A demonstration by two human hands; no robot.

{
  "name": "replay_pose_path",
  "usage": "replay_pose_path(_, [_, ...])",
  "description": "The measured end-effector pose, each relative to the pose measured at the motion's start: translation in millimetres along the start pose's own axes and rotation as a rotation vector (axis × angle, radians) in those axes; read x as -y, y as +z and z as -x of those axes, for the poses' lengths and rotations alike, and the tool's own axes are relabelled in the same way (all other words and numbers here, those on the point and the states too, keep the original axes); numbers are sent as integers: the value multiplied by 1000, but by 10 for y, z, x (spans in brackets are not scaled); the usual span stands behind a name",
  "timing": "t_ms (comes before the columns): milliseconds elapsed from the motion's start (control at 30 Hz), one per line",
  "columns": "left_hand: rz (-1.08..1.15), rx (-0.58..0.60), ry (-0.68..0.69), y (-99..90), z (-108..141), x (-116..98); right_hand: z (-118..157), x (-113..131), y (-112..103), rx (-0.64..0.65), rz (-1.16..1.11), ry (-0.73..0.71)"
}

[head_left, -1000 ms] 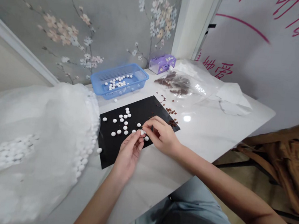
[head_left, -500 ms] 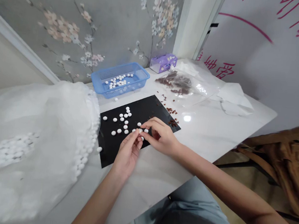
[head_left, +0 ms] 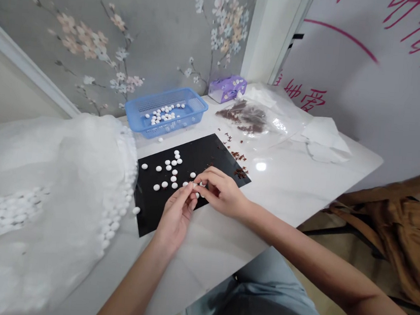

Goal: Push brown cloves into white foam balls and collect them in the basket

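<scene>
The left hand (head_left: 175,217) pinches a small, white, rounded, smooth piece (head_left: 194,187) between thumb and fingertips, above the near part of a flat, black, rectangular sheet (head_left: 203,149); the right hand (head_left: 225,193) meets it from the other side, thumb and forefinger drawn close at the same piece, the remaining fingers curled; whether the right fingertips grip anything of their own is hidden, so I cannot tell; more white, rounded pieces (head_left: 168,168) lie scattered over the sheet, several of them touching in a cluster left of the hands, others partly covered by the fingers; one further white piece (head_left: 136,211) sits at the sheet's left edge.

Small, reddish-brown, star-like bits (head_left: 241,173) are strewn along the sheet's right edge and on the glossy white counter (head_left: 285,184); beyond them lies a clear plastic bag (head_left: 282,125) with dark brown contents, just beside a purple, patterned box (head_left: 227,89); a blue, perforated plastic basket (head_left: 174,125) stands behind the sheet, holding a loose group of white pieces, with a single white piece (head_left: 160,140) on the counter just in front; a large, whitish, translucent bag (head_left: 72,203) full of similar white pieces fills the left side.
</scene>
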State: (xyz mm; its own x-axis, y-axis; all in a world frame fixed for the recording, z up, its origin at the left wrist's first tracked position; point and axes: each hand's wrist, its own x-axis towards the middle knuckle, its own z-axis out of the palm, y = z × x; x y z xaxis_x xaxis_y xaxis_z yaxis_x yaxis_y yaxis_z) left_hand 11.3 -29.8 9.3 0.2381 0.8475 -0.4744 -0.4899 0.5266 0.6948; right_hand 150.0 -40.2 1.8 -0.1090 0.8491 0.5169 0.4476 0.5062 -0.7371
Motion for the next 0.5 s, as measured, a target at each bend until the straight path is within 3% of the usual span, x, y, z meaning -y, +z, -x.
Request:
replay_pose_path(167, [-80, 32, 49, 1, -4, -3, 35, 33, -33, 39, 44, 57])
replay_pose_path(367, [-632, -7, 475, -75, -61, -115, -172, -39, -6, 58, 57, 112])
replay_pose_path(500, [-958, -96, 607, -162, -124, -129, -519, -171, 93, 96, 269, 220])
